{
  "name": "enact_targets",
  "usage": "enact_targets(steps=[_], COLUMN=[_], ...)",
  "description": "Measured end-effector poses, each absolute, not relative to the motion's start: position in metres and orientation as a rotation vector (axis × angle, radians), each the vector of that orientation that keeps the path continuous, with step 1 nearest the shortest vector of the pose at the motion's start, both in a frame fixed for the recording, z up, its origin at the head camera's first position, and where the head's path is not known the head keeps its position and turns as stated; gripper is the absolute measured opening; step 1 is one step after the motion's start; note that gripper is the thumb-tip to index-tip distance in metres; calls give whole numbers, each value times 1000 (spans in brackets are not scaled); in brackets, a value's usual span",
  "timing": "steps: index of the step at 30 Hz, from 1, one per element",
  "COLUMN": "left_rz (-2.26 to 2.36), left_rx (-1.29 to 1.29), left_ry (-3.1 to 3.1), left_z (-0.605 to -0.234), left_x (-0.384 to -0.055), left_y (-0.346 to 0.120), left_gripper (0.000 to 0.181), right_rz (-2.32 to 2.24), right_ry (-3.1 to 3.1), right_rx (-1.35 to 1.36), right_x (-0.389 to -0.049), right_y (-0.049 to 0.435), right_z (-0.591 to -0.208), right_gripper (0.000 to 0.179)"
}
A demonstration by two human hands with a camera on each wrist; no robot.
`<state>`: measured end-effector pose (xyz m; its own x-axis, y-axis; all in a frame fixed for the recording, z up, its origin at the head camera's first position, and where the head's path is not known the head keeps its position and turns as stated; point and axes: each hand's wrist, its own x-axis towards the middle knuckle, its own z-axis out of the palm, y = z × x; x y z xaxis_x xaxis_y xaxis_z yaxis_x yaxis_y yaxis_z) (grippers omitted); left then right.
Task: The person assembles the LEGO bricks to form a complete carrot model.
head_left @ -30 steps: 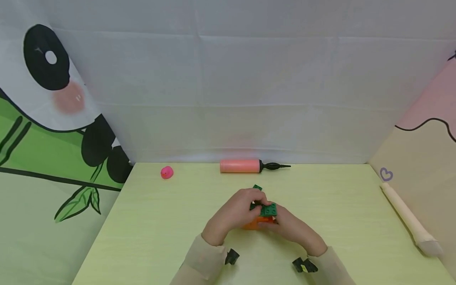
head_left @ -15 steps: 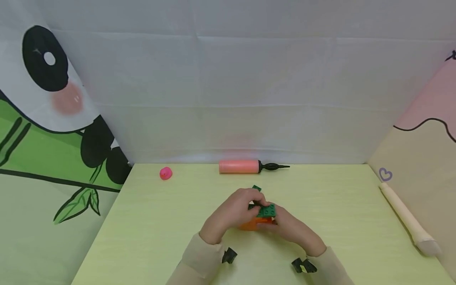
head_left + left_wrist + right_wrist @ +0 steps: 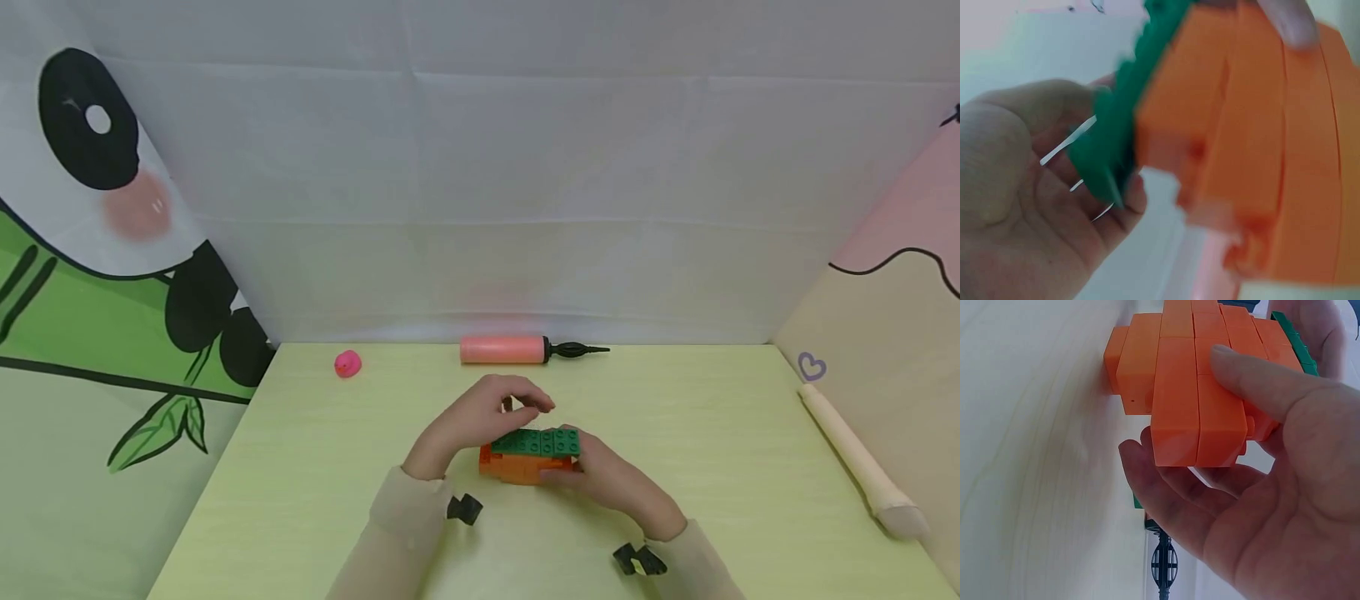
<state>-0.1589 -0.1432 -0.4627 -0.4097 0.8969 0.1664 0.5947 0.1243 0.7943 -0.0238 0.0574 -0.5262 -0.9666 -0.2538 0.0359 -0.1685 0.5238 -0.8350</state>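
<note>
An orange toy-brick model (image 3: 517, 470) with a layer of green bricks (image 3: 528, 443) on top stands at the middle of the table. My right hand (image 3: 611, 475) grips its right end; in the right wrist view the thumb lies along the near face of the orange bricks (image 3: 1175, 400) and the fingers reach behind. Above the left end of the green layer hovers my left hand (image 3: 480, 414), its fingers loosely bent. The left wrist view has the green layer (image 3: 1110, 131) close by the left fingers, with a gap at the palm.
A pink balloon pump (image 3: 504, 350) with a black nozzle lies along the table's back edge. Left of it sits a small pink rubber duck (image 3: 348, 364). A pale stick with a thick end (image 3: 862, 462) runs along the right edge. A small green brick (image 3: 1137, 500) lies beyond the model.
My left hand has let go of the green bricks and moved up and left, uncovering the model's left part. My right hand keeps its hold in place.
</note>
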Motion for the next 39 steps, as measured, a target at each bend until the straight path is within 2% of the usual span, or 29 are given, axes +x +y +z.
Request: enact_targets(steps=[10, 16, 20, 24, 31, 39], left_rz=[1095, 933, 848, 761, 615, 588], left_rx=[1314, 1229, 1280, 1336, 1384, 1487], left_ry=[2222, 2275, 2269, 2287, 2370, 2394], left_z=[-510, -537, -543, -545, -552, -552], left_x=[-202, -210, -210, -210, -213, -214], left_y=[-125, -114, -109, -105, -100, -98], left_gripper=[18, 34, 47, 51, 47, 26], right_rz=[-1427, -1442, -1448, -1449, -1458, -1464], right_ry=[2655, 2630, 2633, 2637, 2626, 2620], right_rx=[-279, -247, -278, -287, -299, -298], right_x=[-25, -24, -24, -24, -25, -24], right_y=[55, 54, 55, 55, 55, 56], right_z=[-525, -525, -524, -522, -522, -522], right_gripper=[40, 42, 40, 39, 38, 38])
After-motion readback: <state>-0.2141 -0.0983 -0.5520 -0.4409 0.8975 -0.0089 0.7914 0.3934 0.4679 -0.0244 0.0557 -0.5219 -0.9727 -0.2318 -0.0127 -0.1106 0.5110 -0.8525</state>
